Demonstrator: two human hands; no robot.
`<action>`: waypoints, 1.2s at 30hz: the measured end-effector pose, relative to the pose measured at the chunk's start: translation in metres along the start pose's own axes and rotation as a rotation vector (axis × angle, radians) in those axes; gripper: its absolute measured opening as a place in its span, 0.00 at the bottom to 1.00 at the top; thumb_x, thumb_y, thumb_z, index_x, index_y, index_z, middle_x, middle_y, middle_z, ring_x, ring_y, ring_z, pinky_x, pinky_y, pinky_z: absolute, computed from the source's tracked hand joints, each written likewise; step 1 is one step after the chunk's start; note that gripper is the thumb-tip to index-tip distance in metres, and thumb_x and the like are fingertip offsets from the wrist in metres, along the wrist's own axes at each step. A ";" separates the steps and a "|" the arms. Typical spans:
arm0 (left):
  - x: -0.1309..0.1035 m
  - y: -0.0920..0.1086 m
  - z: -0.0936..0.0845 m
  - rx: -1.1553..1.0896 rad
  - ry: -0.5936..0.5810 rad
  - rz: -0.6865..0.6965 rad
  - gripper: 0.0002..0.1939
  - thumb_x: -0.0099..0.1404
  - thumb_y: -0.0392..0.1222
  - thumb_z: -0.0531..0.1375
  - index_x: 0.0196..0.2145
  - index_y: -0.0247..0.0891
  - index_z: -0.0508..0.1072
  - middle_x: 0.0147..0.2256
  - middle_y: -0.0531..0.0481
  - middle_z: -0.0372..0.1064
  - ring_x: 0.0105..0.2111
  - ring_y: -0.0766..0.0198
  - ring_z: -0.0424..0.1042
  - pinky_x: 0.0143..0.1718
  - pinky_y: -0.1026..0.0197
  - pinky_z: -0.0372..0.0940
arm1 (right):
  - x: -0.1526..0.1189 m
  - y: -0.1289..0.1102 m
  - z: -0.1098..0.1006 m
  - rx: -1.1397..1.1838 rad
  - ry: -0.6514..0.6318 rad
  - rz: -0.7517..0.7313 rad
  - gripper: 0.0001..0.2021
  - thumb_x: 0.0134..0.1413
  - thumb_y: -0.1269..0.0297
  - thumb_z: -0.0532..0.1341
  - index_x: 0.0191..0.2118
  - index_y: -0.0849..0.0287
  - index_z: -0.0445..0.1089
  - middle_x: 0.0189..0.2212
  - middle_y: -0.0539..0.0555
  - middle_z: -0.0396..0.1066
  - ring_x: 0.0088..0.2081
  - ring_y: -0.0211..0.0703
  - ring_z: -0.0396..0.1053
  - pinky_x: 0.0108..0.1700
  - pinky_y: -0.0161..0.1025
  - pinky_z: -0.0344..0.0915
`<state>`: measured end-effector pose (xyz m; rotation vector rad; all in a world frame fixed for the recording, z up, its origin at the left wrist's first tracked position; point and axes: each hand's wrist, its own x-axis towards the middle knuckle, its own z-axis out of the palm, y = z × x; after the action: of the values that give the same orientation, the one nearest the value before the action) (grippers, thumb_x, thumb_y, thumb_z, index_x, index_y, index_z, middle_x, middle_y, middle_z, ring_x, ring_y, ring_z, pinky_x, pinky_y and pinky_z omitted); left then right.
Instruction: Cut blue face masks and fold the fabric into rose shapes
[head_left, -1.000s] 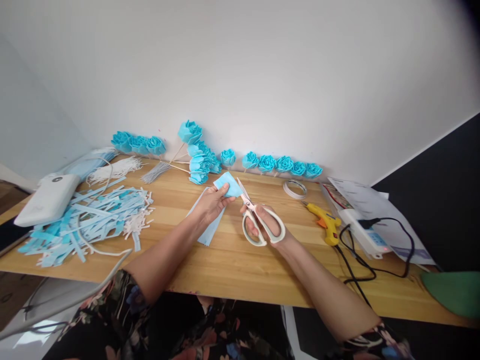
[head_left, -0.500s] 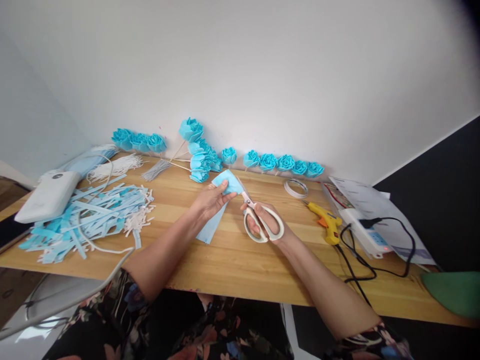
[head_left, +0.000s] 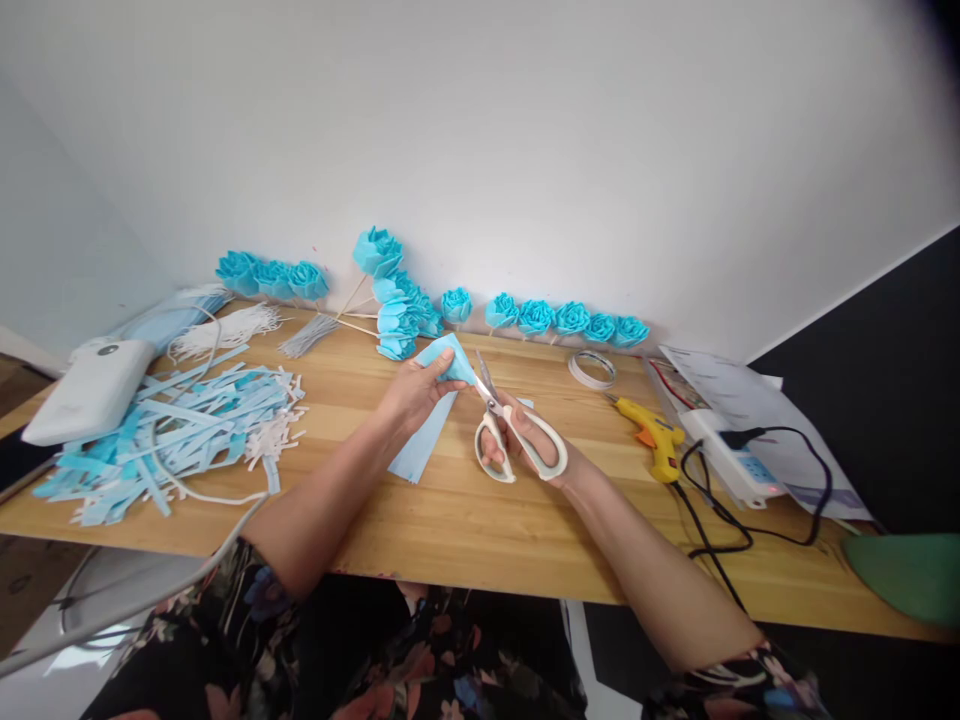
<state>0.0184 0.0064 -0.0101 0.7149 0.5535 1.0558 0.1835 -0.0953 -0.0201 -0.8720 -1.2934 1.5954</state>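
Pinched between the thumb and fingers of my left hand point(head_left: 420, 392) is a folded piece of light blue fabric or paper point(head_left: 459, 362). My right hand point(head_left: 517, 428) grips white-handled scissors point(head_left: 541, 450). Their blades are parted at the right edge of the blue piece. Below my left hand, a flat light blue strip point(head_left: 424, 448) lies on the wooden table point(head_left: 450, 540). A small blue scrap point(head_left: 528, 403) shows behind my right hand.
Blue artificial flowers point(head_left: 536, 317) line the wall. On the left are a pile of blue cut strips point(head_left: 195, 425), a white power bank point(head_left: 94, 390) and thin wire stems point(head_left: 309, 335). A tape roll point(head_left: 592, 370), yellow glue gun point(head_left: 651, 437) and power strip point(head_left: 739, 462) occupy the right.
The scissors' handles and blades have spread wider apart. A small blue scrap now shows behind my right hand. My left hand has shifted slightly to the left.
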 end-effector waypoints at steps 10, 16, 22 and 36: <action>0.001 0.001 0.000 0.010 -0.019 -0.046 0.13 0.51 0.39 0.72 0.29 0.32 0.73 0.25 0.54 0.73 0.25 0.69 0.72 0.28 0.65 0.71 | -0.002 -0.003 0.001 -0.044 -0.026 -0.027 0.32 0.58 0.38 0.54 0.60 0.54 0.55 0.21 0.47 0.68 0.24 0.39 0.67 0.32 0.39 0.68; -0.003 -0.009 -0.001 0.033 -0.087 -0.098 0.14 0.51 0.40 0.72 0.32 0.30 0.75 0.28 0.51 0.75 0.26 0.68 0.73 0.29 0.66 0.72 | -0.001 -0.002 -0.002 -0.038 -0.015 -0.017 0.36 0.57 0.37 0.54 0.64 0.55 0.53 0.20 0.47 0.67 0.25 0.41 0.68 0.34 0.41 0.69; -0.008 -0.018 0.004 0.056 -0.103 -0.144 0.14 0.50 0.41 0.73 0.30 0.29 0.76 0.29 0.48 0.76 0.28 0.66 0.75 0.29 0.66 0.72 | 0.000 0.001 -0.004 -0.001 -0.009 -0.027 0.36 0.57 0.38 0.55 0.64 0.54 0.51 0.23 0.48 0.69 0.26 0.41 0.70 0.32 0.40 0.69; -0.007 -0.017 0.005 0.031 -0.062 -0.151 0.10 0.53 0.37 0.71 0.31 0.29 0.76 0.28 0.49 0.75 0.27 0.67 0.74 0.28 0.66 0.71 | 0.002 0.004 0.001 0.056 0.094 -0.077 0.38 0.54 0.39 0.59 0.65 0.53 0.53 0.21 0.46 0.68 0.18 0.36 0.64 0.20 0.34 0.65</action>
<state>0.0285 -0.0068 -0.0191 0.7196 0.5627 0.8839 0.1811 -0.0939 -0.0241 -0.8428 -1.1963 1.5055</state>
